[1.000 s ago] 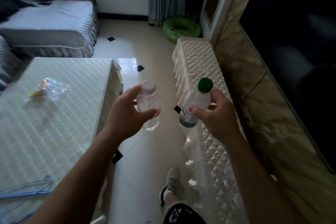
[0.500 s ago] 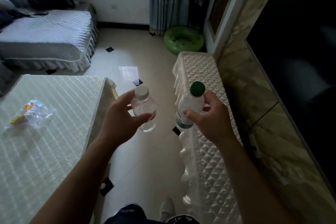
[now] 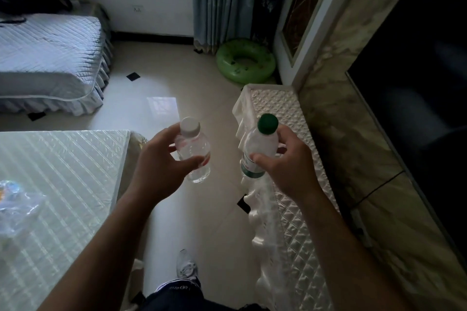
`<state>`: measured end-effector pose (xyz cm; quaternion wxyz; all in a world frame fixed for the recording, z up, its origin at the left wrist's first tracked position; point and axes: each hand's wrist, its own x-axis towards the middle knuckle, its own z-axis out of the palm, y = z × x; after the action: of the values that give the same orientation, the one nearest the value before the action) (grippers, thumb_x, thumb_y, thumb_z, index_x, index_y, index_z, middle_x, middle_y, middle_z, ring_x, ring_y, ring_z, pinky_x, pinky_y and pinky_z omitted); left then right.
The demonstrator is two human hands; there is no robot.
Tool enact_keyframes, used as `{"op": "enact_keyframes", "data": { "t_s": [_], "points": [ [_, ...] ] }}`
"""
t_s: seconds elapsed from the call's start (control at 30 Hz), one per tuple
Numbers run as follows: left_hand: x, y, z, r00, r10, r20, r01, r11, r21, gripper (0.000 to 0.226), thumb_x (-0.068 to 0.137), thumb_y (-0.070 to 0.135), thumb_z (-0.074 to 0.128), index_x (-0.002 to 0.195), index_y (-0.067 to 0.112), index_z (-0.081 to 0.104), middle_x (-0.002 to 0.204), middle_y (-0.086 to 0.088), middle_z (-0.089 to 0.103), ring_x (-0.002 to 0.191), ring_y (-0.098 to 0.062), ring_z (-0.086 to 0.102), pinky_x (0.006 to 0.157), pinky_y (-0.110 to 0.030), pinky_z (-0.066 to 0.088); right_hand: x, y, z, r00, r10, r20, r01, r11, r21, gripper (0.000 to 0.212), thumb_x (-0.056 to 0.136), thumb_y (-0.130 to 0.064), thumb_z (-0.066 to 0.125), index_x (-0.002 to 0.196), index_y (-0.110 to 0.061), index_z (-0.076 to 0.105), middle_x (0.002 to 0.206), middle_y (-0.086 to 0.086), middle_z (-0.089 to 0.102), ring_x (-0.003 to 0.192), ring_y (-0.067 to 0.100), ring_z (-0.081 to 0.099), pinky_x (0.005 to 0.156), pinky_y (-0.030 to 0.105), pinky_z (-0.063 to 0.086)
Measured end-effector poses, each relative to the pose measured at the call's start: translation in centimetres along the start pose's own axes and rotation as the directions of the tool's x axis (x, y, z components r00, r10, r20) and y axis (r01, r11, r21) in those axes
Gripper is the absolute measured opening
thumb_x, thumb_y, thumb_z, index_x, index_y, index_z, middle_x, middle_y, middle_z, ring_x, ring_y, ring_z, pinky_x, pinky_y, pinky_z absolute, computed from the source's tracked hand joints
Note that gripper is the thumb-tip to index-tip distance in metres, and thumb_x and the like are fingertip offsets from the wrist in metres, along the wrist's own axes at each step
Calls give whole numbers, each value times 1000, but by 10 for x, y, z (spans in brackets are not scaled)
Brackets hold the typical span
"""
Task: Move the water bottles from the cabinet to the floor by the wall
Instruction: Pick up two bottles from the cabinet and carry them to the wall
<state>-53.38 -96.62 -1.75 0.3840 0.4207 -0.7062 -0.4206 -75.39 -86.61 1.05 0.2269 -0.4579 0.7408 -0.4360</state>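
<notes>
Left hand (image 3: 156, 166) still gripped the white-capped bottle (image 3: 193, 151), right hand (image 3: 285, 169) the green-capped bottle (image 3: 260, 144); the swim ring (image 3: 245, 60) appeared nearer.

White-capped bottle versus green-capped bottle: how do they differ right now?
Cap: the white-capped bottle has a white lid, the green-capped bottle a green one. Label: the green-capped bottle shows a green band low on its body; the white-capped bottle shows only a small red mark. Hold: the left hand grips the white-capped bottle, the right hand the green-capped bottle. Both are clear plastic, capped, and held roughly upright.
</notes>
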Motion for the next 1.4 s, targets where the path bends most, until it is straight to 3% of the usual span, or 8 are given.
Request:
{"op": "enact_keyframes", "data": {
  "t_s": [0.2,0.33,0.53,0.7,0.93,1.1,1.3,1.4],
  "points": [
    [90,-32,-31,1000,-10,24,10,1000,-2,67,52,45,80,116,40,62,111,10,68,102,-14,65,89,-35,54,77,-23,47,999,22,-47,-21,1000,9,54,65,-28,78,116,-31,60,106,-10,66,94,12,63,74,35,59],
    [142,-47,-42,999,-20,32,20,1000,-14,62,52,41,81,109,50,60,108,14,68,101,-13,65,89,-33,54,122,-28,70,998,29,-60,-29,1000,-1,56,63,-31,77,117,-31,60,105,-12,66,94,11,63,77,37,58],
    [221,-70,-46,998,-48,47,49,999,-12,64,52,40,81,113,40,62,106,14,70,97,-11,67,88,-29,54,206,-25,99,998,51,-40,-50,998,30,56,63,-32,77,116,-32,60,106,-11,66,94,13,64,78,41,58],
    [300,-90,-43,997,-60,42,57,996,66,67,60,14,89,120,27,63,110,12,69,100,-7,66,90,-32,54,295,-18,120,999,41,-10,-40,997,59,55,65,-28,79,116,-31,61,103,-13,67,93,11,63,79,39,57],
    [416,-95,-31,998,-68,-9,69,997,46,68,58,25,87,121,29,62,114,12,68,106,-11,64,93,-33,53,430,-16,130,998,39,51,-43,996,77,53,64,-30,79,114,-33,61,97,-12,69,88,9,66,75,39,59],
    [481,-101,-29,994,-106,-33,108,994,37,67,60,16,89,121,29,62,113,12,68,104,-8,64,93,-29,52,504,-22,139,998,26,60,-30,997,70,57,64,-26,79,117,-31,61,95,-11,69,86,7,66,73,31,58],
    [563,-130,-38,995,-94,-37,96,994,54,69,61,17,89,123,27,61,113,12,68,104,-9,64,93,-30,52,587,-26,165,997,11,77,-18,996,90,52,64,-26,80,113,-32,62,98,-10,70,91,9,66,76,33,58],
    [609,-147,-48,996,-83,-41,85,995,50,70,61,17,89,123,29,60,113,13,67,104,-8,64,91,-27,52,630,-34,187,996,19,87,-28,994,103,51,67,-21,80,114,-30,63,98,-10,70,92,8,66,73,24,56]
  ]
}}
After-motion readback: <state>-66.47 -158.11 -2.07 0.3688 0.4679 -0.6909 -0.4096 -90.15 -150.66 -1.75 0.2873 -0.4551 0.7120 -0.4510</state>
